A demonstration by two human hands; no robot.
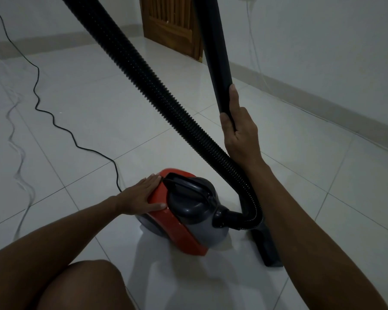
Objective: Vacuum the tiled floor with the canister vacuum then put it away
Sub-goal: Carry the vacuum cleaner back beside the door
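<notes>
Red-and-grey canister vacuum [184, 211] on white tiled floor [99, 104], before bare knee [83, 285]. Left hand [141, 195] flat on red shell, fingers straight. Right hand [239, 128] grips black wand [215, 52]. Ribbed hose [143, 70] crosses between. Floor nozzle [267, 249] just right of canister. Power cord [54, 121] snakes left; wooden door [173, 25] behind.

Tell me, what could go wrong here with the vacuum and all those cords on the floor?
The black power cord snakes loosely across the tiled floor, so a foot could catch it. The right hand alone holds the wand while the left hand presses the canister; the looped hose might tug the canister over.
</notes>
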